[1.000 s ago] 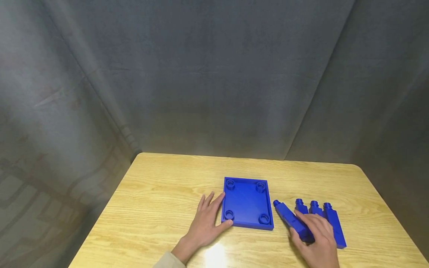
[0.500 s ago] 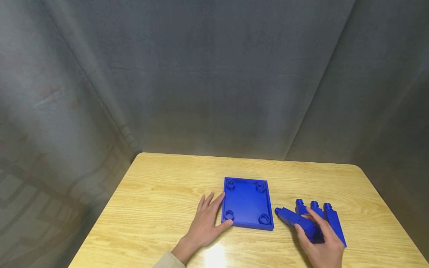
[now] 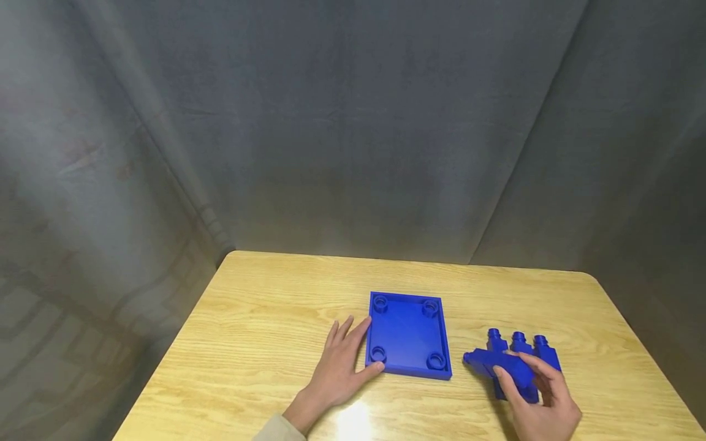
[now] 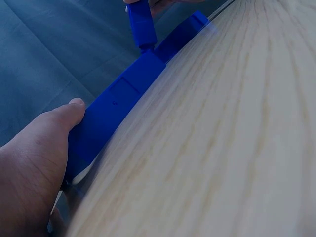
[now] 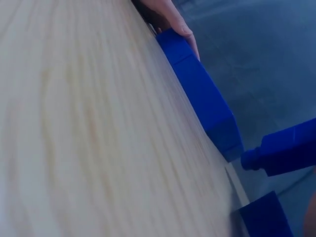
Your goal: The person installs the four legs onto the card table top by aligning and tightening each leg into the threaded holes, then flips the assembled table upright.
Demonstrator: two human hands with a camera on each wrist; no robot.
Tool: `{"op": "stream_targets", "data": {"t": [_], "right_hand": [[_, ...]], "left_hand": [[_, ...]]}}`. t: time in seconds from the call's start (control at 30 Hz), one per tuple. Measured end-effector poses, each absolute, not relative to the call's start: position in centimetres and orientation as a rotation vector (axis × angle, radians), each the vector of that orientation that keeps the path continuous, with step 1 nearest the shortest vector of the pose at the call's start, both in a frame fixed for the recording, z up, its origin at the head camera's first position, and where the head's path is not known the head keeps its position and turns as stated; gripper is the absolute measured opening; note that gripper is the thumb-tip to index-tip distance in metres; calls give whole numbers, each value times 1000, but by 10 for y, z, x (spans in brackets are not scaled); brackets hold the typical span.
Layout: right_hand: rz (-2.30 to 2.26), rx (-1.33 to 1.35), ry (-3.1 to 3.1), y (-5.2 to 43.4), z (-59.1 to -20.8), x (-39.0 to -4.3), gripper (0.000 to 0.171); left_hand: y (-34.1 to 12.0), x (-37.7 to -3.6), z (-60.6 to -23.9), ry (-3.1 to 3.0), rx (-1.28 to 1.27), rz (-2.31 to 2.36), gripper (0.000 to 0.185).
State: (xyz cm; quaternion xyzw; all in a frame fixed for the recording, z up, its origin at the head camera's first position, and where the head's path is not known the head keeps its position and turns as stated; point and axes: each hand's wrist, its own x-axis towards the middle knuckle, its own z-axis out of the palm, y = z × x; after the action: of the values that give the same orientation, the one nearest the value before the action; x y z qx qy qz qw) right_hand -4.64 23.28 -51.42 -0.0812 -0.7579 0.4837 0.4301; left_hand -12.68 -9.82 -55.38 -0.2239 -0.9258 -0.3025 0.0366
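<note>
My left hand (image 3: 339,364) rests at the left side of a square blue tabletop panel (image 3: 408,334), its thumb at the near left corner and index fingertip on the left edge. The panel lies flat, its raised rim and round corner sockets facing up. My right hand (image 3: 543,392) grips a blue table leg (image 3: 496,362) between thumb and fingers. The leg's narrow threaded end points left toward the panel. In the right wrist view, this leg (image 5: 289,145) is raised off the table, its tip near the panel's corner. Its far end is partly hidden by my fingers.
Three more blue legs (image 3: 546,352) lie side by side on the wooden table (image 3: 276,306), right of the panel, threaded ends pointing away. The held leg and right hand partly cover them. Grey curtains (image 3: 353,153) hang behind the table and along its sides.
My right hand has lifted the leftmost leg and moved it right, turning it from slanted to nearly sideways over the other legs. My left hand and the panel stay put.
</note>
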Motion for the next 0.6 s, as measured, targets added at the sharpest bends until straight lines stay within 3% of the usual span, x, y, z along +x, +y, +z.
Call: {"op": "stream_targets", "data": {"t": [0.43, 0.6], "right_hand": [[1272, -75, -1835, 231, -496, -61, 51], [1356, 202, -1707, 229, -491, -80, 46]], "left_hand": [[-99, -126, -554, -2846, -683, -896, 90], [-100, -129, -553, -2825, -696, -855, 91]]}}
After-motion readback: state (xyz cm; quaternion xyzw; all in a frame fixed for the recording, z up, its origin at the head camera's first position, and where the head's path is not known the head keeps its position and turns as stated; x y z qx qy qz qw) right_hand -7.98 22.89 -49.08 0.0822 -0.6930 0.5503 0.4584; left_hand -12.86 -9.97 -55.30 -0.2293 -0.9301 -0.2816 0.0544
